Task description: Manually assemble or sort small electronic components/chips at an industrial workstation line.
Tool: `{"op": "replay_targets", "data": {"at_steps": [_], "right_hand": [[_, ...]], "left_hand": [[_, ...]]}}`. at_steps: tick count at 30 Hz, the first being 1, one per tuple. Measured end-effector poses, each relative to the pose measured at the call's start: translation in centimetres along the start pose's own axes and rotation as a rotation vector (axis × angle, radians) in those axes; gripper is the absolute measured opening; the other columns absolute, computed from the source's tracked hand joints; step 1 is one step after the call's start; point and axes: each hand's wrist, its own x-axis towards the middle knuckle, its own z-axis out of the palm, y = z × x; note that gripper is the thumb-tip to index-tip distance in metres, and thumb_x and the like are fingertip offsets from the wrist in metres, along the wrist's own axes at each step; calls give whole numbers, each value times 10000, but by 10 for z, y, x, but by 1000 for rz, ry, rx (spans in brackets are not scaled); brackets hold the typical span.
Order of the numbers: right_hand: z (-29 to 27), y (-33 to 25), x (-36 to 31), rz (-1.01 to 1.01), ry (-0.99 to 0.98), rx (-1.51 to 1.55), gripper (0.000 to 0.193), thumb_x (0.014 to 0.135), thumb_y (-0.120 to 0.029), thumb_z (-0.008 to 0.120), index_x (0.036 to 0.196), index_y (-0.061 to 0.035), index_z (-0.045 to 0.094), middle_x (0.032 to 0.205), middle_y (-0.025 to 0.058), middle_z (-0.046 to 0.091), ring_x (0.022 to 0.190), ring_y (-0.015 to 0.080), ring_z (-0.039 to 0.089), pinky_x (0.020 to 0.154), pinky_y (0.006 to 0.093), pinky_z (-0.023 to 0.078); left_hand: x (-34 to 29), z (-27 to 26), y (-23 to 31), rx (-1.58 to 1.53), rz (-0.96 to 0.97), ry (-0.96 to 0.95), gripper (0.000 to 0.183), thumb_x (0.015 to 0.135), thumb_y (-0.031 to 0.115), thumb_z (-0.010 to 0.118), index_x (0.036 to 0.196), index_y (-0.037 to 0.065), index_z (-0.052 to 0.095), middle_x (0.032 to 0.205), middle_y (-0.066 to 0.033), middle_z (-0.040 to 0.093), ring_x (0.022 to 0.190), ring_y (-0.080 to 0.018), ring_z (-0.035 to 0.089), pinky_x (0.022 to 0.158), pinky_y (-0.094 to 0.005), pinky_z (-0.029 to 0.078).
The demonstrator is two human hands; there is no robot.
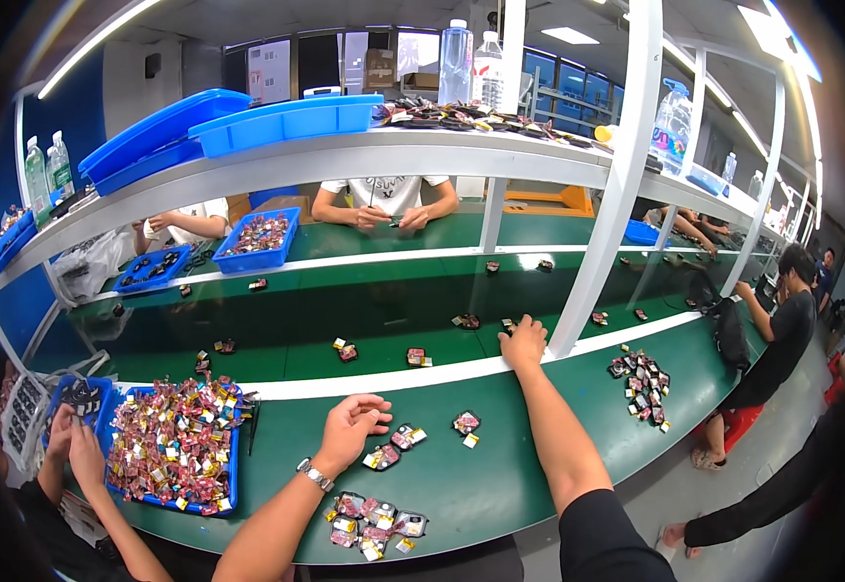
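Note:
My right hand reaches over the white rail onto the green conveyor belt. Its fingers close on a small electronic module, mostly hidden at the fingertips. My left hand, a metal watch at its wrist, hovers over the green worktable with fingers loosely curved, and I see nothing in it. Beside it lie a pair of modules with reddish boards, black casings and white-yellow batteries. One more module rests between my arms. A cluster of modules lies nearer to me, and another group is right of my right arm.
A blue tray heaped with modules stands at left, next to a co-worker's hands. Modules ride along the belt. A white post rises just right of my right hand. An overhead shelf holds blue trays and bottles. Another person sits opposite.

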Motion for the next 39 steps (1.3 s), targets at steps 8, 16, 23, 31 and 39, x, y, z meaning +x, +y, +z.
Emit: {"op": "replay_targets", "data": {"at_steps": [8,16,23,31,39], "right_hand": [[-1,-11,-23,-353,-82,650,492,705,-112,782,1152,-43,588,928,91,680,907,250,623,845,363,475],[-84,-87,-121,-935,-681,724,647,732,-155,784,1326,-107,533,1210,123,601,1162,265,548,974,387,447],[-81,-100,-149,-966,-743,766,585,727,-108,747,1283,-91,566,1214,128,575,1148,313,516,1009,393,426],[-80,-92,-149,-1137,-482,714,355,699,-60,718,1048,-82,659,1230,88,574,1133,314,524,990,418,435],[-75,-103,-161,-1104,-481,658,110,792,-116,697,887,-75,658,1212,93,573,1162,299,513,980,411,432]], "left_hand": [[0,-12,4,15,24,55,223,955,50,520,1155,-41,555,1113,-160,644,920,-191,660,755,-302,577],[2,-1,15,-193,-217,-150,393,1025,281,445,1259,-26,516,1092,-146,638,896,-184,650,765,-316,563],[-2,-17,16,-136,-231,-210,367,993,188,496,1275,-45,516,1080,-103,640,921,-174,657,755,-324,588],[-3,4,21,-125,-230,-112,361,994,105,476,1326,-35,475,1054,-100,609,988,-201,637,885,-390,581],[-8,-6,14,-183,-207,-139,297,983,60,488,1276,12,479,1151,-121,598,1029,-183,630,888,-348,572]]}}
